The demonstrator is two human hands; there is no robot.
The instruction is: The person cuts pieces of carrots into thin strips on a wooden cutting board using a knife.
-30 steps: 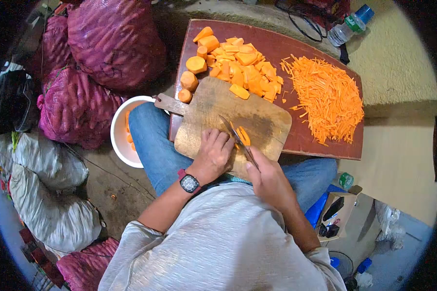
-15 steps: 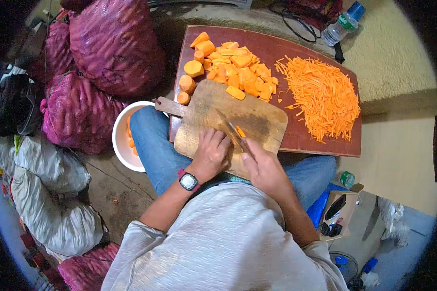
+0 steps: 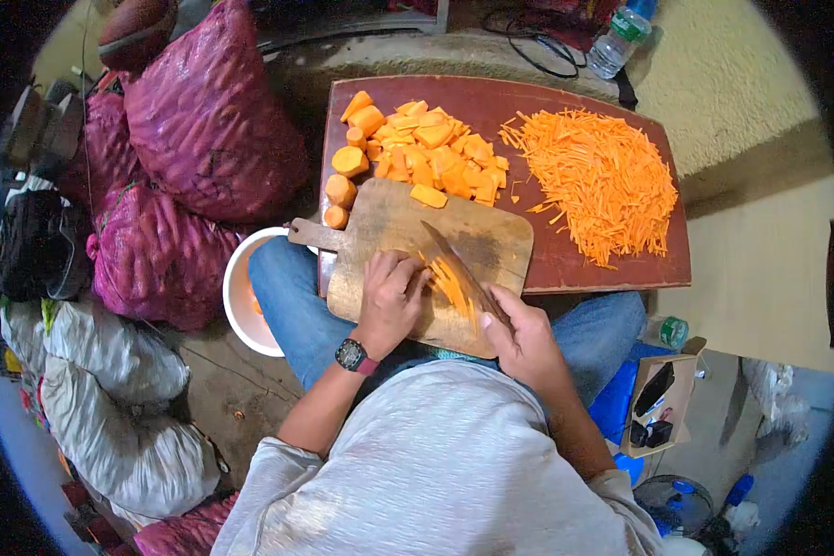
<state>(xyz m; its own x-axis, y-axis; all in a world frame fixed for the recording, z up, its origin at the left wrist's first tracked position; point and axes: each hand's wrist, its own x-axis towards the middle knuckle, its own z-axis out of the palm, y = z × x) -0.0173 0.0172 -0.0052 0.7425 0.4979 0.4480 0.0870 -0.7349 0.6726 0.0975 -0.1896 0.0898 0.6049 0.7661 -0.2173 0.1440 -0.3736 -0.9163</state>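
A wooden cutting board (image 3: 500, 232) with a handle rests across my lap and the edge of a red-brown table (image 3: 565, 269). My right hand (image 3: 525, 335) grips a knife (image 3: 459, 259), its blade slanting up and left over the board. Left of the blade, cut carrot strips (image 3: 450, 285) lie in a small row. My left hand (image 3: 389, 298), fingers curled down, presses on carrot at the strips' left end; the piece under the fingertips is mostly hidden. One carrot slice (image 3: 428, 195) sits at the board's far edge.
Beyond the board are a heap of carrot slices (image 3: 445, 153), carrot chunks (image 3: 349, 161) and a large pile of carrot shreds (image 3: 607, 190). A white tub (image 3: 241, 315) stands by my left knee. Full purple mesh sacks (image 3: 218, 120) crowd the left; a bottle (image 3: 616, 46) lies back right.
The knife has moved right, away from my left fingers, and more carrot strips now show on the board between them. The whole view has shifted slightly.
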